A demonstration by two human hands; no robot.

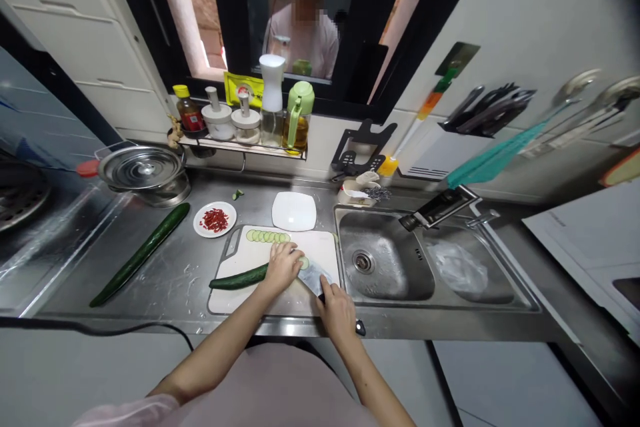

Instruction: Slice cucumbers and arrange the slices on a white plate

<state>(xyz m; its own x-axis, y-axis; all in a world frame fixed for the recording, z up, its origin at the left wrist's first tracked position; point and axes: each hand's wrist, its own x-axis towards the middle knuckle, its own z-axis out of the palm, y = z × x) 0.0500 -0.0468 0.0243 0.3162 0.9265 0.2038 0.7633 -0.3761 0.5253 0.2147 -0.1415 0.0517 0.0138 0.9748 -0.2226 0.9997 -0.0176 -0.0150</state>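
Observation:
My left hand (pixel 283 267) is closed over the cut end of a cucumber (pixel 240 278) lying on a white cutting board (pixel 235 300). In my right hand (pixel 339 310) is the black handle of a kitchen knife, its broad blade (pixel 313 275) beside my left fingertips. A cucumber slice (pixel 303 263) rests at the blade near those fingers. Along the board's far edge lies an overlapping row of thin cucumber slices (pixel 267 236). Just beyond the board sits a white square plate (pixel 294 211). My left fingers hide the cucumber's cut end.
A whole cucumber (pixel 143 253) and a round plate of chopped red pieces (pixel 215 219) lie to the left. Behind them stands a lidded steel pot (pixel 145 170). A double sink (pixel 385 260) borders the board on the right. Bottles and jars fill a wall shelf (pixel 230 145).

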